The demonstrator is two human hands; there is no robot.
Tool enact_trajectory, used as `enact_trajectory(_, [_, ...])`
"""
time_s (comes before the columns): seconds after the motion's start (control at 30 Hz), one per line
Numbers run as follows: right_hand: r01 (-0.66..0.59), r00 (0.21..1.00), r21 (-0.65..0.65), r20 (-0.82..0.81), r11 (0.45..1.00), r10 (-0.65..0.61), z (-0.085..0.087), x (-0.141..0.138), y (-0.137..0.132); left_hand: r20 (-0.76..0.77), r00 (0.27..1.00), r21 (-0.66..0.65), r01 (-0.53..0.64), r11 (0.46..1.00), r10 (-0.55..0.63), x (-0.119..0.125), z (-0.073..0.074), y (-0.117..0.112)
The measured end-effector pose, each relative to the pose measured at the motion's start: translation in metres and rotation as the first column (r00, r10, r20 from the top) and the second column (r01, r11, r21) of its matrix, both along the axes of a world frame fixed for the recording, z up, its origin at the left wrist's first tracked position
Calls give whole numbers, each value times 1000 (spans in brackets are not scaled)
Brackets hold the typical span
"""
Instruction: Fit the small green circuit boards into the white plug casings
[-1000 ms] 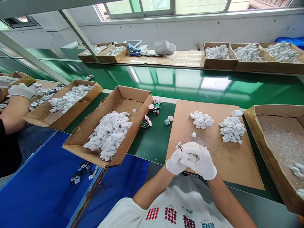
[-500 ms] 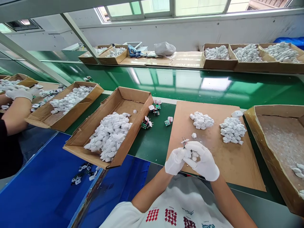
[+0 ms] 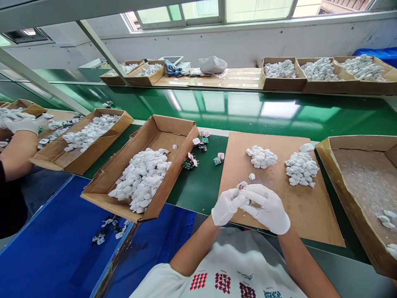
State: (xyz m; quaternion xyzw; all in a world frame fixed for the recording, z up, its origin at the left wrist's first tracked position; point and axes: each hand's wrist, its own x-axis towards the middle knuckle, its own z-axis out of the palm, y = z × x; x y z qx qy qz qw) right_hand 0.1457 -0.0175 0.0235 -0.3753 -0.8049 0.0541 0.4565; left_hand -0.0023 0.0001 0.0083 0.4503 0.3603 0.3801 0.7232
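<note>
My left hand (image 3: 226,206) and my right hand (image 3: 266,209), both in white gloves, meet above a brown cardboard sheet (image 3: 297,211). Between the fingers they pinch a small white plastic part (image 3: 242,186) with thin wires at its top, mostly hidden by the gloves. Two heaps of similar white pieces (image 3: 261,157) lie on the sheet beyond my hands, the larger heap (image 3: 301,169) further right. One loose white piece (image 3: 252,176) rests just ahead of my fingertips.
To the left, on the green belt (image 3: 201,194), stands a cardboard box of white pieces (image 3: 182,174), with small green circuit boards (image 3: 187,164) beside it. A box with clear fragments (image 3: 366,190) stands right. A co-worker's gloved hand (image 3: 21,125) works at far left.
My hands have drawn slightly closer, and the wired white part now sits higher between them. The co-worker's gloved hand has shifted a little at the left. The view has tilted slightly.
</note>
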Motion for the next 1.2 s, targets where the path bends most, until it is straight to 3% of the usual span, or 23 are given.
enact_trajectory(0.1, [-25,1000,-48,14,999,26,0,2,0,1,998,28,56,998,-56,-1,0,2])
enact_trajectory(0.2, [-7,1000,-82,-23,997,5,-2,-3,-2,-11,1000,53,-8,999,9,2,0,2])
enact_trajectory(0.3, [145,976,-114,-149,983,-161,-11,-16,-8,41,992,33,-122,992,121,8,-5,-1])
enact_trajectory(0.4, [375,878,-99,-282,922,-388,-23,-29,-15,156,958,11,-244,970,239,15,-10,-5])
enact_trajectory(0.5, [471,837,-16,-306,882,-453,-30,-35,-19,173,921,39,-359,932,348,18,-13,-11])
enact_trajectory(0.63, [463,869,69,-230,884,-437,-30,-35,-19,131,913,107,-401,910,387,16,-14,-14])
enact_trajectory(0.8, [382,924,170,-81,908,-374,-22,-29,-18,139,927,192,-370,909,348,9,-21,-9])
enact_trajectory(0.9, [277,945,-53,-163,959,-282,-15,-25,-20,96,921,270,-388,881,377,5,-24,-6])
enact_trajectory(1.0, [117,947,-273,-261,955,-190,-11,-27,-23,36,919,354,-379,855,393,3,-26,-5])
enact_trajectory(1.07, [201,939,-209,-238,957,-249,-13,-31,-25,-14,921,377,-355,856,389,1,-28,-5])
enact_trajectory(1.13, [335,923,-56,-181,941,-339,-16,-33,-26,-48,922,371,-340,864,384,1,-31,-5])
enact_trajectory(1.2, [354,923,-15,-153,935,-352,-16,-33,-25,-73,918,372,-338,865,390,1,-32,-4])
